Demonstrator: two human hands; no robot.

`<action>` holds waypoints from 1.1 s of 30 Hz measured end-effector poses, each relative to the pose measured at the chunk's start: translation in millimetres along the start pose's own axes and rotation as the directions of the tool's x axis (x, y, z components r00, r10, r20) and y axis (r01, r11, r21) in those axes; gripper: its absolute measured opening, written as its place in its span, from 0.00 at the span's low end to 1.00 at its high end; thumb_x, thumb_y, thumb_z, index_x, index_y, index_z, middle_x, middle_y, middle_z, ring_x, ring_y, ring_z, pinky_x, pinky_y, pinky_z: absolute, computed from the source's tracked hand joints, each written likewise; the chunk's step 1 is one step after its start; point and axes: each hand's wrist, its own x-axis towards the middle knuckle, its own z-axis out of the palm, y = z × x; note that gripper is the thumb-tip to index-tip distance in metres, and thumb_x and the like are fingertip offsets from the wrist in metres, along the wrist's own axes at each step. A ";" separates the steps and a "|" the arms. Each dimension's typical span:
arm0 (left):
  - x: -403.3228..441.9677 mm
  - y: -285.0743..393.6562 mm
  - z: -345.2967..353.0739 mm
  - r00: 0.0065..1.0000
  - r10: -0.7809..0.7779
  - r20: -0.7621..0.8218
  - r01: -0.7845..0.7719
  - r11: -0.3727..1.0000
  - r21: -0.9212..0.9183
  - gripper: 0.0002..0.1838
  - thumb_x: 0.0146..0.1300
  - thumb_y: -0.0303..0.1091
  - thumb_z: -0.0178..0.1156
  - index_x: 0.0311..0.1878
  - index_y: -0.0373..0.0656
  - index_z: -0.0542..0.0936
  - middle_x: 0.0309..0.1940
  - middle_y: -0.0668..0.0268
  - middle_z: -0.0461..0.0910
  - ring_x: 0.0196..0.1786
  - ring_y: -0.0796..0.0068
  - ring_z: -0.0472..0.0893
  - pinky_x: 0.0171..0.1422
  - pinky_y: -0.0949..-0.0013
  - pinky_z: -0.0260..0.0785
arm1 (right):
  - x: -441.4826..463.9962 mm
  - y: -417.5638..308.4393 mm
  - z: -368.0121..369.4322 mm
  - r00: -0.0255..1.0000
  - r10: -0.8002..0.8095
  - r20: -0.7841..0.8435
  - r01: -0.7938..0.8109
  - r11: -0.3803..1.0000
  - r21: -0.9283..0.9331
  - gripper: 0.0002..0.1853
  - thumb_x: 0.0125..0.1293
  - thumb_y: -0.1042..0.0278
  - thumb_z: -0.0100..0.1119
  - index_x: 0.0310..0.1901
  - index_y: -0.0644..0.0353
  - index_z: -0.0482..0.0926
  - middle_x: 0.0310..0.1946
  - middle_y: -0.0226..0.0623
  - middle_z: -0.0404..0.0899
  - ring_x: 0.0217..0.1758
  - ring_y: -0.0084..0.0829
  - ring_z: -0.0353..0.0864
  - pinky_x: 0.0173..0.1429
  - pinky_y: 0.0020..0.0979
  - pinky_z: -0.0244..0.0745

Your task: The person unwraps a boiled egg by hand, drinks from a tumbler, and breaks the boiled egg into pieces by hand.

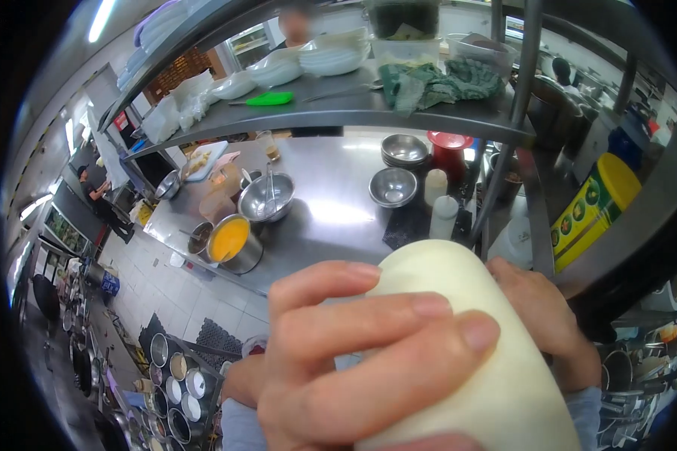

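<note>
A large, smooth, pale cream cylinder (459,278) fills the lower right, close to the camera, its rounded end tilted up and away; it may be a bottle or tub, but I cannot tell. My left hand (361,353) wraps its fingers over the near side. Behind its right edge, my right hand (538,308) is pressed against it, with the fingertips hidden. Just beyond the cylinder on the steel counter (327,248) stand a white squeeze bottle (444,218) and a cream one (435,186).
A pot of orange liquid (229,239) stands at the counter's left edge, beside a steel bowl with a utensil (267,197). More steel bowls (393,187) sit farther right. Overhead, a shelf (331,109) holds plates and green cloths. A yellow tub (598,210) is at right. A person (101,195) stands far left.
</note>
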 end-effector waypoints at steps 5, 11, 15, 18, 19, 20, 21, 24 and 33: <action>2.2 5.6 -0.9 0.999 0.027 0.019 -0.025 0.995 -0.096 0.18 0.69 0.50 0.45 0.59 0.57 0.64 0.36 0.66 0.78 0.40 0.65 0.76 0.54 0.50 0.68 | -1.1 4.9 3.5 1.000 -0.021 -0.020 0.022 0.999 0.041 0.10 0.58 0.76 0.52 0.42 0.58 0.75 0.39 0.44 0.73 0.37 0.47 0.80 0.40 0.42 0.77; 4.6 10.0 -2.4 0.999 0.038 -0.026 -0.042 0.979 -0.200 0.19 0.71 0.53 0.40 0.61 0.63 0.65 0.40 0.67 0.79 0.45 0.64 0.77 0.57 0.48 0.68 | -2.9 6.4 3.1 0.997 -0.048 -0.056 0.051 0.997 0.052 0.11 0.58 0.76 0.53 0.43 0.57 0.75 0.39 0.43 0.73 0.38 0.45 0.80 0.40 0.41 0.77; 7.3 8.7 -6.6 0.996 0.057 -0.070 -0.074 0.961 -0.268 0.19 0.72 0.55 0.36 0.62 0.67 0.66 0.42 0.68 0.80 0.48 0.63 0.77 0.59 0.47 0.67 | -2.7 3.7 -2.6 0.999 -0.036 -0.012 0.036 0.999 0.020 0.11 0.57 0.76 0.53 0.43 0.57 0.75 0.39 0.43 0.73 0.38 0.45 0.80 0.40 0.41 0.77; 7.1 8.9 -11.2 0.994 0.083 -0.073 -0.101 0.952 -0.290 0.20 0.73 0.56 0.34 0.63 0.70 0.67 0.44 0.69 0.80 0.50 0.62 0.77 0.60 0.46 0.67 | -4.0 3.6 -3.1 0.999 -0.040 -0.020 0.041 0.998 0.042 0.11 0.57 0.77 0.53 0.43 0.57 0.75 0.38 0.42 0.72 0.39 0.44 0.80 0.40 0.40 0.77; 8.6 10.0 -11.0 0.994 0.086 -0.071 -0.101 0.963 -0.252 0.20 0.74 0.54 0.35 0.62 0.68 0.69 0.45 0.67 0.81 0.50 0.62 0.77 0.59 0.47 0.68 | -3.9 3.0 -4.4 0.999 -0.033 -0.005 0.033 0.998 0.054 0.11 0.57 0.77 0.53 0.43 0.57 0.74 0.38 0.42 0.72 0.39 0.44 0.80 0.40 0.40 0.77; 10.1 10.9 -10.2 0.993 0.090 -0.071 -0.103 0.972 -0.213 0.20 0.74 0.52 0.36 0.62 0.66 0.70 0.45 0.66 0.81 0.50 0.62 0.77 0.59 0.47 0.68 | -2.9 2.4 -6.8 1.000 -0.026 0.009 0.025 0.998 0.063 0.11 0.57 0.77 0.53 0.42 0.57 0.74 0.38 0.42 0.72 0.39 0.44 0.80 0.40 0.40 0.78; 10.8 8.9 -9.5 0.994 0.085 -0.062 -0.096 0.974 -0.203 0.19 0.72 0.51 0.38 0.60 0.63 0.71 0.44 0.65 0.81 0.49 0.62 0.78 0.57 0.48 0.69 | -3.0 2.1 -7.8 0.999 -0.018 0.027 0.016 0.997 0.075 0.11 0.57 0.77 0.53 0.42 0.58 0.74 0.38 0.42 0.72 0.39 0.44 0.80 0.40 0.40 0.78; 8.7 6.3 -6.7 0.998 0.053 -0.026 -0.057 0.980 -0.189 0.19 0.65 0.46 0.46 0.57 0.55 0.72 0.41 0.62 0.81 0.45 0.61 0.79 0.53 0.51 0.70 | -2.4 8.8 4.5 0.993 -0.087 -0.076 0.089 0.996 0.028 0.10 0.57 0.76 0.53 0.42 0.57 0.74 0.38 0.42 0.72 0.39 0.44 0.80 0.40 0.39 0.78; -12.2 -14.2 5.4 0.928 -0.371 0.038 0.349 0.829 -0.437 0.24 0.46 0.33 0.71 0.45 0.30 0.78 0.33 0.52 0.82 0.33 0.60 0.81 0.40 0.60 0.72 | -0.3 2.3 4.5 1.000 0.010 0.000 -0.010 1.000 0.027 0.11 0.55 0.76 0.55 0.41 0.57 0.76 0.38 0.42 0.74 0.38 0.46 0.80 0.41 0.42 0.78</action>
